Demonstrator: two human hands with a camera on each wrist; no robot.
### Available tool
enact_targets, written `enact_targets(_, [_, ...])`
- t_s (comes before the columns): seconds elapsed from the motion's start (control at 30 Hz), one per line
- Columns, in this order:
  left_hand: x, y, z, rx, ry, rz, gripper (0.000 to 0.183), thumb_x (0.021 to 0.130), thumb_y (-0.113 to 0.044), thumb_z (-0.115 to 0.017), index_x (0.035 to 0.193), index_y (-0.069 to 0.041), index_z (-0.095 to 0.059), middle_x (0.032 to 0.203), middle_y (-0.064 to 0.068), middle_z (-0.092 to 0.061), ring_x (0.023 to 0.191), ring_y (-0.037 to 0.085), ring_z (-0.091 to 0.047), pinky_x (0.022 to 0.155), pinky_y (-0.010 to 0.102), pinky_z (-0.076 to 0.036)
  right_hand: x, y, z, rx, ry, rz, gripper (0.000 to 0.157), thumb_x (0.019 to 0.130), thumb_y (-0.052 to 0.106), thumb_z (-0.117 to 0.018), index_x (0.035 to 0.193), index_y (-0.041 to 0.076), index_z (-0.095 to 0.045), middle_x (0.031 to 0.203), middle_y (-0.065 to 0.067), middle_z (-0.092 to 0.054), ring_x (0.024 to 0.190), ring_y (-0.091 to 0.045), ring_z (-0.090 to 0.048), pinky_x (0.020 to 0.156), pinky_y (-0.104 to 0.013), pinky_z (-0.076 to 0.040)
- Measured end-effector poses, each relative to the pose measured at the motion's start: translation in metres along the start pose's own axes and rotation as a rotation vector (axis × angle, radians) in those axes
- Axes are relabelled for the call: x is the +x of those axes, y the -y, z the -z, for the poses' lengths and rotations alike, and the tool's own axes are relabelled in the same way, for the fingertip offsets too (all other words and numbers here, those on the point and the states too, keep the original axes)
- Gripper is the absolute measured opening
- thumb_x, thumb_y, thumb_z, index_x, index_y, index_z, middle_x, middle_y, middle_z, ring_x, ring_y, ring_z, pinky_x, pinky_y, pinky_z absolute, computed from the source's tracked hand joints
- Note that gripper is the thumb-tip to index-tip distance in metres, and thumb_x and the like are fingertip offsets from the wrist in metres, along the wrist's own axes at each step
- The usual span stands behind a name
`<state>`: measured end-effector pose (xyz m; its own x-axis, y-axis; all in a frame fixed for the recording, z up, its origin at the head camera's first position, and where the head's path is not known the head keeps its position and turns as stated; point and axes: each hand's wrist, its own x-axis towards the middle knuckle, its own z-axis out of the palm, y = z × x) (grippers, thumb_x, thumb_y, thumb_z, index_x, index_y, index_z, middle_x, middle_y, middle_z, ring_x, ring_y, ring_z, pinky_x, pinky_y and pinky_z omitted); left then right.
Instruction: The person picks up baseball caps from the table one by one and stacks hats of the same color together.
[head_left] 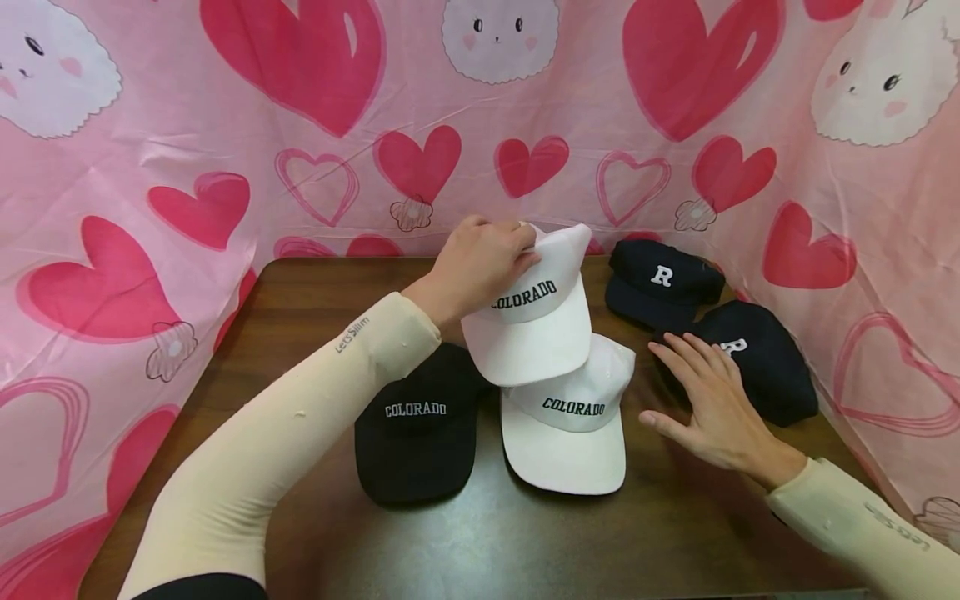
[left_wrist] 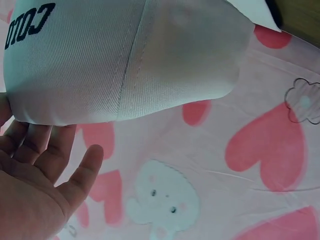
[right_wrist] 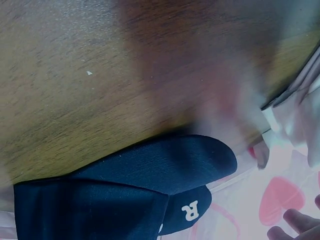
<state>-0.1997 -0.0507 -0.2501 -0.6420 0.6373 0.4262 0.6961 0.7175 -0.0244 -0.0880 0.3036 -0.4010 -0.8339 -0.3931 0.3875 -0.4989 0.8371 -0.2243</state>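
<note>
My left hand [head_left: 483,262] pinches the crown of a white COLORADO cap [head_left: 536,333] and holds it up, brim toward me. The left wrist view shows the fingers [left_wrist: 60,150] at the edge of this cap's white crown [left_wrist: 125,65]. Below it, a second white COLORADO cap [head_left: 566,450] lies on the table, beside a black COLORADO cap [head_left: 416,450]. My right hand [head_left: 708,408] hovers with spread fingers by a dark cap with an R [head_left: 772,367]; whether it touches the cap I cannot tell. Only fingertips [right_wrist: 295,222] of it appear in the right wrist view.
Another dark R cap [head_left: 663,283] sits at the table's back right corner. The brown wooden table [head_left: 360,542] is bordered at the back and sides by a pink cloth [head_left: 315,192] printed with hearts and rabbits.
</note>
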Motion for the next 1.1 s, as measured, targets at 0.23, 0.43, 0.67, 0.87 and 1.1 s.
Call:
enact_targets(0.23, [-0.002,-0.019,-0.001,0.007,0.044,-0.048,0.030,0.101,-0.034,-0.064,0.122,-0.012,-0.069,0.111,0.006,-0.073,0.101,0.021,-0.068,0.101,0.043,-0.046,-0.001,0.000,0.001,0.008,-0.014,0.019,0.092,0.077,0.047,-0.083,0.154,0.012,-0.046,0.159,-0.021,-0.038,0.147,-0.045,-0.024,0.120,-0.067,-0.005])
enact_targets(0.43, [-0.003,-0.036,-0.004,0.071,0.056,-0.106,0.032,0.102,-0.037,-0.063,0.122,-0.013,-0.068,0.111,0.004,-0.074,0.101,0.020,-0.071,0.099,0.041,-0.049,0.000,0.000,0.003,0.022,-0.026,0.039,0.093,0.076,0.046,-0.083,0.154,0.012,-0.045,0.159,-0.021,-0.038,0.147,-0.044,-0.025,0.121,-0.065,-0.004])
enact_targets(0.67, [-0.005,-0.056,-0.004,0.174,0.095,-0.138,0.032,0.103,-0.039,-0.059,0.124,-0.015,-0.067,0.113,0.002,-0.073,0.101,0.018,-0.072,0.101,0.041,-0.049,-0.002,0.000,0.005,0.030,-0.001,0.028,0.094,0.076,0.043,-0.083,0.155,0.011,-0.043,0.159,-0.021,-0.036,0.148,-0.043,-0.022,0.121,-0.065,-0.002])
enact_targets(0.87, [-0.003,-0.066,-0.001,0.182,0.095,-0.164,0.036,0.103,-0.039,-0.060,0.128,-0.015,-0.066,0.115,0.003,-0.072,0.101,0.020,-0.071,0.102,0.041,-0.048,-0.004,0.000,0.006,0.042,-0.023,0.033,0.094,0.075,0.042,-0.083,0.154,0.011,-0.044,0.159,-0.021,-0.037,0.148,-0.044,-0.023,0.121,-0.066,-0.003])
enact_targets(1.1, [-0.003,-0.073,-0.001,0.205,0.066,-0.195,0.034,0.104,-0.039,-0.058,0.127,-0.015,-0.068,0.113,0.001,-0.073,0.096,0.018,-0.072,0.094,0.038,-0.048,-0.003,0.000,0.006,0.047,-0.042,0.041,0.095,0.073,0.040,-0.084,0.154,0.010,-0.045,0.160,-0.020,-0.038,0.148,-0.044,-0.024,0.120,-0.066,-0.004])
